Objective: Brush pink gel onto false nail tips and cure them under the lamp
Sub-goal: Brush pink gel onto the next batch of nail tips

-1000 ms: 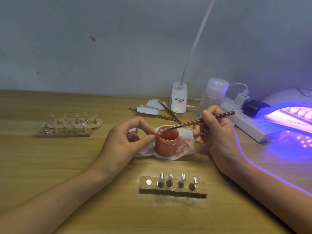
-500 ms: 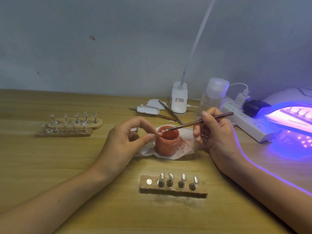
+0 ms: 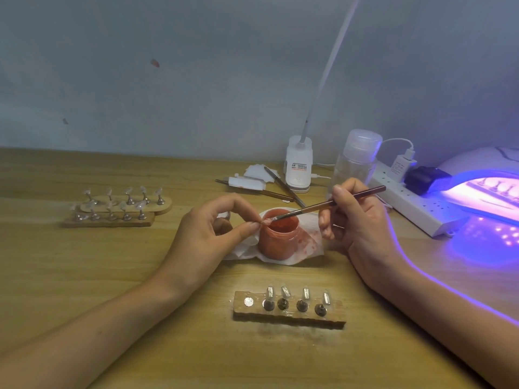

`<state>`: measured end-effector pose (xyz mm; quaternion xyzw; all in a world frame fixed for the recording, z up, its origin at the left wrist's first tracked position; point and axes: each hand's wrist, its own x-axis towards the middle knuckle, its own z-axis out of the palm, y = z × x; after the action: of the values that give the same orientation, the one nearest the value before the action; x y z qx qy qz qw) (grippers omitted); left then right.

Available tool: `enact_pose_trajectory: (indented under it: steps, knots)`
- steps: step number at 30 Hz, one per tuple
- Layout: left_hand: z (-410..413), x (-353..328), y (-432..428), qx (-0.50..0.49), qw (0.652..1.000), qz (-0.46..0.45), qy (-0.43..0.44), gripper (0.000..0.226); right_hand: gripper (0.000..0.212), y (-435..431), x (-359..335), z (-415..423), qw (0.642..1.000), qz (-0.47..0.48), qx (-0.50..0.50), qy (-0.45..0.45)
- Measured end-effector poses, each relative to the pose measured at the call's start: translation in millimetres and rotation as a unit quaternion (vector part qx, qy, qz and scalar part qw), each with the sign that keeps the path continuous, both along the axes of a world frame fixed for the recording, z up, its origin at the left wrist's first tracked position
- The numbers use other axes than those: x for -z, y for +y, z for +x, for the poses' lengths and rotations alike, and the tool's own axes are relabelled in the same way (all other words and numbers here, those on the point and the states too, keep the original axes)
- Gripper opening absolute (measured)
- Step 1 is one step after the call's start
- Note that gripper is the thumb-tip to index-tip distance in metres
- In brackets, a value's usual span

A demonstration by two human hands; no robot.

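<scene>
My left hand pinches a small false nail tip between thumb and forefinger, just left of the open pink gel jar. My right hand grips a thin brown brush whose bristles touch the nail tip over the jar's rim. The jar stands on a stained white tissue. A wooden holder in front carries several metal stands with clear tips and one bare magnet spot. The curing lamp glows purple at the right, with tips on stands inside.
Two wooden holders with clear tips sit at the left. Behind the jar lie spare brushes, white pads, a desk lamp base, a clear bottle and a power strip.
The brush tip has made small strokes on the nail tip; my right hand shifted slightly. My left hand has stayed in place.
</scene>
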<state>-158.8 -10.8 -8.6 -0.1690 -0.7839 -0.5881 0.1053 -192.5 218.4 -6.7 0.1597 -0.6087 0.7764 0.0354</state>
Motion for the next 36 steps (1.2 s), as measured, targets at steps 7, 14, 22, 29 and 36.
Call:
enact_pose_trajectory:
  steps: [7, 14, 22, 29, 36]
  knots:
    - [-0.3, 0.1, 0.1, -0.002, 1.0, 0.0, 0.005, 0.006, 0.021, 0.2, 0.6, -0.3, 1.0, 0.001, -0.01, 0.013]
    - [-0.4, 1.0, -0.2, 0.0, 1.0, 0.006, 0.003, 0.006, 0.019, 0.3, -0.5, -1.0, 1.0, -0.007, -0.011, 0.006]
    - [-0.5, 0.8, 0.5, -0.002, 1.0, 0.012, 0.0, 0.006, 0.02, 0.8, -0.6, -2.3, 1.0, -0.011, -0.004, 0.002]
    - [0.8, 0.6, -0.3, -0.002, 1.0, 0.01, 0.001, 0.005, 0.02, 1.7, -0.7, -1.0, 1.0, -0.01, 0.002, -0.012]
    - [1.0, 0.4, -0.2, 0.0, 1.0, 0.012, -0.005, 0.006, 0.019, 1.5, -1.0, -0.8, 1.0, -0.005, 0.007, -0.022]
